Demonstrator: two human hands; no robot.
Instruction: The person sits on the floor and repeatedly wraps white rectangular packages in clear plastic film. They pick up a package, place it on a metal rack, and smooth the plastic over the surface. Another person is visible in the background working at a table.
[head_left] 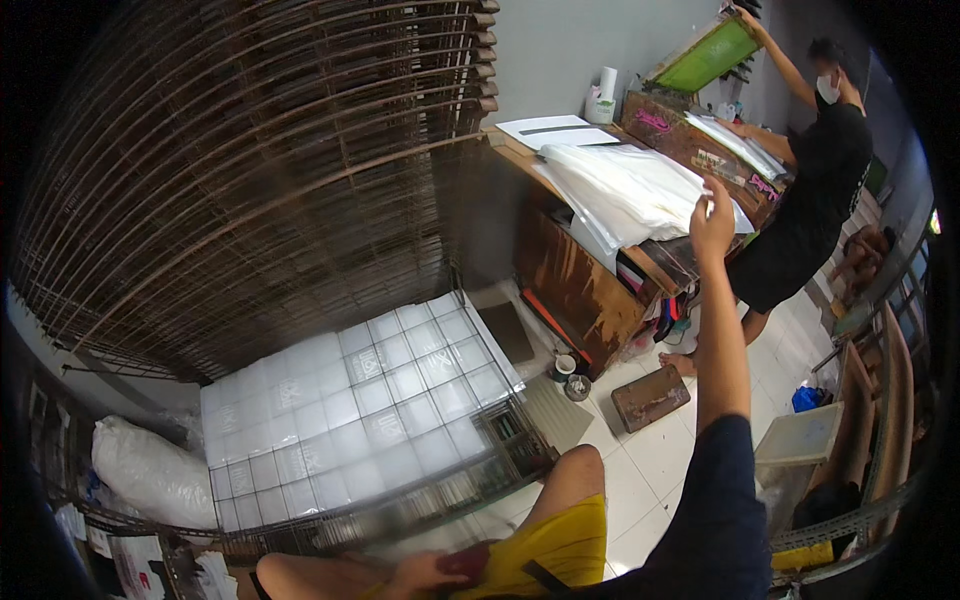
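My right arm stretches far out, and the curled fingers of my right hand (pixel 712 228) meet the right edge of a pile of thin white plastic bags (pixel 625 190). They seem to pinch the edge of a bag there. The pile lies loosely on a worn wooden table (pixel 590 290). Low in the view, my left hand (pixel 422 574) is by my lap, beside the yellow shorts; its fingers are blurred. In front of me, printed translucent plastic bags (pixel 345 410) lie side by side on a wire drying rack (pixel 225 542).
Many raised wire rack shelves (pixel 270 180) tower at the left. A co-worker in black (pixel 825 170) holds up a green-meshed printing frame (pixel 705 55) at the table. A brown box (pixel 650 398) and small pots (pixel 577 387) stand on the tiled floor. A stuffed white sack (pixel 150 470) lies left.
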